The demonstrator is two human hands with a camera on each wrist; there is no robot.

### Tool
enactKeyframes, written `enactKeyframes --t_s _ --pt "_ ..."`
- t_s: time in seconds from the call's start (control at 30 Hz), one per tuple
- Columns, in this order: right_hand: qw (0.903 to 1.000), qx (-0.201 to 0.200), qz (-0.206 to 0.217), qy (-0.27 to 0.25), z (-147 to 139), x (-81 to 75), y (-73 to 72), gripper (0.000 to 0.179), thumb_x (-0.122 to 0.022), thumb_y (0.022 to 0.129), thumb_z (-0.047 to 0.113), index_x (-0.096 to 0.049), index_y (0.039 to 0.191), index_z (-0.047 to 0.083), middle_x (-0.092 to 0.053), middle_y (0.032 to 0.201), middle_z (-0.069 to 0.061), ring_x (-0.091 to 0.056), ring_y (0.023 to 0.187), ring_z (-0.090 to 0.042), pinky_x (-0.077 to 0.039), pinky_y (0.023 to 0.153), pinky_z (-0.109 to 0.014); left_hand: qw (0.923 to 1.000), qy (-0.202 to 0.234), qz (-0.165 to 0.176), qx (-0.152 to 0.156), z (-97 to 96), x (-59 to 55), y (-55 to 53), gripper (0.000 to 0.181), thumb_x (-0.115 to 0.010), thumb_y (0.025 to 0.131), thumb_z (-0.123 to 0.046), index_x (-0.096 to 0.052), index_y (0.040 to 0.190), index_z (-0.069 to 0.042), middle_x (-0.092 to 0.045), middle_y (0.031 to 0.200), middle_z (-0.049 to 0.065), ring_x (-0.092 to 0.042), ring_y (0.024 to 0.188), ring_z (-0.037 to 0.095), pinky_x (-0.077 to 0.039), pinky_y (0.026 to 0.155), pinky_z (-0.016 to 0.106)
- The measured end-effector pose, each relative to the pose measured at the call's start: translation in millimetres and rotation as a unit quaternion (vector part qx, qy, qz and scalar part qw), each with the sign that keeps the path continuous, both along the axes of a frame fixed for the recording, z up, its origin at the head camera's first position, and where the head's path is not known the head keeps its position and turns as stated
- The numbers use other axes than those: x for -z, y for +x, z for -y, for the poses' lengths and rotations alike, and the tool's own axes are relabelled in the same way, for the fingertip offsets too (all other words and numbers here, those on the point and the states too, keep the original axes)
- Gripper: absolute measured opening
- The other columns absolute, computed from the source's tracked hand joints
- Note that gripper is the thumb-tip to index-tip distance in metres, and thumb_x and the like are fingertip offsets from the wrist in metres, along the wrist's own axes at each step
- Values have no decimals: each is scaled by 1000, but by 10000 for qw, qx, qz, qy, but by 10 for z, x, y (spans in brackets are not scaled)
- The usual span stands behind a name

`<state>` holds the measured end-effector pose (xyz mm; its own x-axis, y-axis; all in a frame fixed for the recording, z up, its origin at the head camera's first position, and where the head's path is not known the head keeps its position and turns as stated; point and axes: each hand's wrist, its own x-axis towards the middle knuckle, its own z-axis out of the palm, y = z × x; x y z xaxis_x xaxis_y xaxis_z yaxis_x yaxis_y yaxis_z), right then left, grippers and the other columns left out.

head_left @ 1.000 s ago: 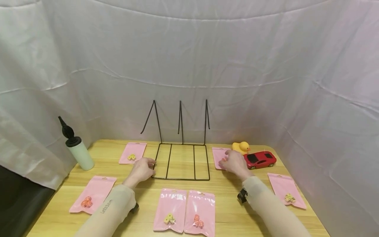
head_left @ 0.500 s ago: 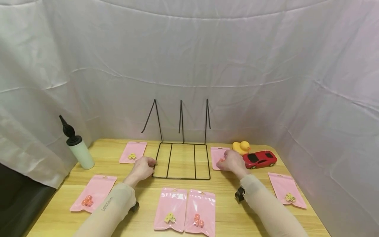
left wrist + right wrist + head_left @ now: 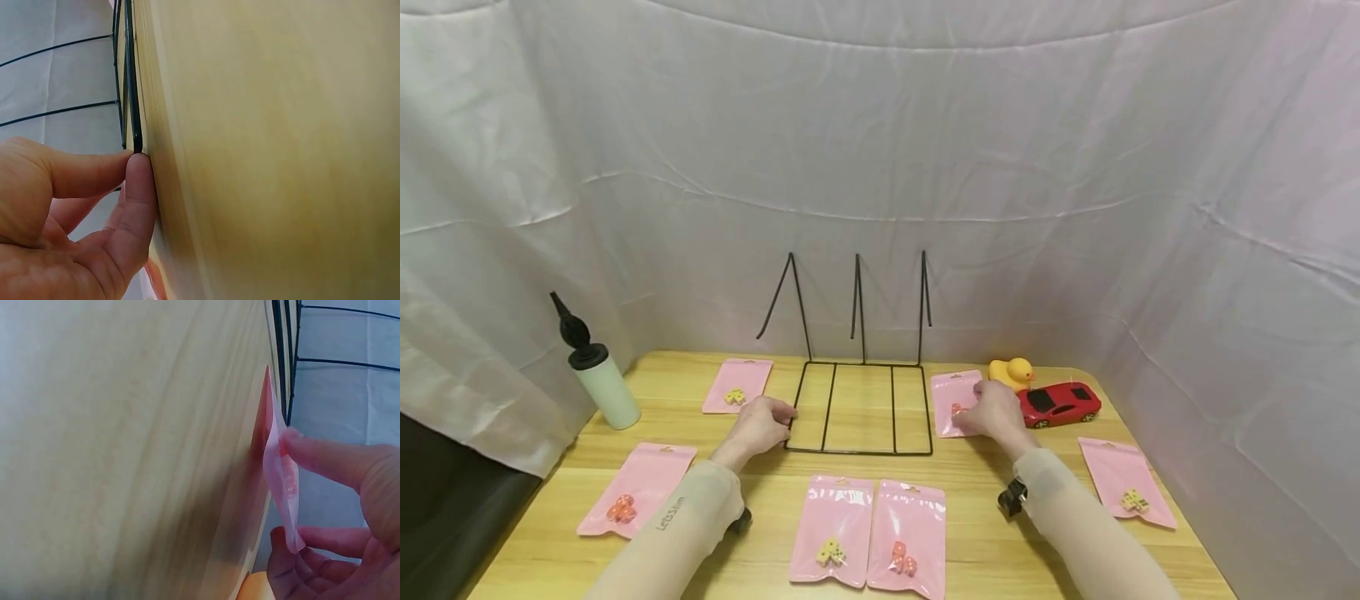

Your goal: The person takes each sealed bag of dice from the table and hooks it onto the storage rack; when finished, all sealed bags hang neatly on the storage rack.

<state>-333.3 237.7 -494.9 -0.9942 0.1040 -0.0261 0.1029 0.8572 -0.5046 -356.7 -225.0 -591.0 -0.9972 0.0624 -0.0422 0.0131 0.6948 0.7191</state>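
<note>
In the head view a black wire rack (image 3: 859, 452) with three upright hooked prongs stands at the back middle. My left hand (image 3: 758, 427) pinches its left front corner; the left wrist view has thumb and finger at the wire (image 3: 133, 87). To the rack's right, my right hand (image 3: 996, 411) holds a pink zip bag (image 3: 953, 389) with red dice in it. The right wrist view shows the bag (image 3: 273, 453) tilted, its side edge between thumb and fingers and a shadow on the table behind it.
Other pink bags with yellow dice (image 3: 831, 552) or red dice (image 3: 902, 560) lie on the wooden table (image 3: 1000, 558). A yellow rubber duck (image 3: 1011, 373) and red toy car (image 3: 1060, 404) are right of my right hand. A green hand pump (image 3: 606, 392) stands far left.
The pink bag under my right hand has shifted slightly left and toward me, and more of its dice show. My left hand stays at the rack's corner.
</note>
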Motion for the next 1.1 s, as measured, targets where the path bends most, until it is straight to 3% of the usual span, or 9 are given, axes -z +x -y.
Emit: enactKeyframes --t_s 0.13,0.23,0.33,0.4,0.57,0.77,1.0,1.07,1.1 --pt "9991 -48 -396 -109 -31 -14 47 73 -95 81 29 -72 142 -4 -74 141 -29 -69 118 -44 -59 110 -62 9999 145 35 -2 10 -8 8 41 -84 79 -4 -88 116 -18 -83 101 -3 -75 93 14 -64 76 26" --pt "9967 -26 -797 -159 -64 -16 84 61 -94 83 29 -78 133 -2 -78 134 -27 -71 114 -43 -61 103 -58 9999 151 -5 -16 -15 -80 80 40 -83 80 -3 -88 117 -17 -82 101 -2 -74 92 13 -64 74 24" --pt "9938 88 -1059 -328 -95 -21 116 47 -91 86 23 -83 127 2 -82 129 -24 -70 108 -37 -60 91 -47 9999 99 -82 -40 -60 -195 181 38 -82 80 -4 -88 116 -15 -82 100 -3 -71 90 10 -62 71 21" --pt "9918 145 -1151 -536 -109 -34 135 39 -87 90 18 -84 126 5 -83 124 -22 -69 101 -33 -57 80 -39 9999 97 -142 7 -101 -310 271 37 -82 82 -3 -88 117 -12 -81 99 1 -71 89 13 -61 69 21" --pt "9809 76 -1636 -1049 -151 -76 182 29 -80 96 8 -85 124 5 -84 112 -21 -73 86 -26 -54 62 -23 9995 101 -295 98 -151 -452 387 34 -80 82 2 -86 116 -4 -80 97 10 -71 87 21 -61 66 25" --pt "9602 -215 -2505 -1214 -211 -121 276 22 -87 93 5 -87 115 4 -86 110 -20 -83 88 -33 -55 67 -11 9996 58 -271 1 -165 -479 411 36 -80 81 -2 -87 115 -10 -80 97 3 -70 87 15 -57 69 22" --pt "9364 -439 -3158 -1469 -235 -196 392 24 -91 92 7 -86 115 2 -86 111 -22 -84 87 -41 -47 70 2 9994 277 135 -153 -321 -825 644 40 -76 85 6 -83 123 -1 -81 109 15 -74 93 22 -64 77 28" --pt "9303 -481 -3299 -1527 -238 -225 423 23 -91 93 8 -86 115 1 -86 111 -22 -84 86 -41 -47 70 2 9990 447 -2 54 -258 -702 576 38 -76 85 4 -84 122 -4 -80 106 12 -73 87 17 -63 72 25" --pt "9276 -510 -3363 -1546 -238 -242 441 23 -91 93 8 -86 115 1 -86 111 -21 -84 85 -41 -49 70 1 9988 477 11 71 -255 -697 570 39 -77 85 4 -84 123 -3 -80 106 12 -73 84 16 -63 70 25"
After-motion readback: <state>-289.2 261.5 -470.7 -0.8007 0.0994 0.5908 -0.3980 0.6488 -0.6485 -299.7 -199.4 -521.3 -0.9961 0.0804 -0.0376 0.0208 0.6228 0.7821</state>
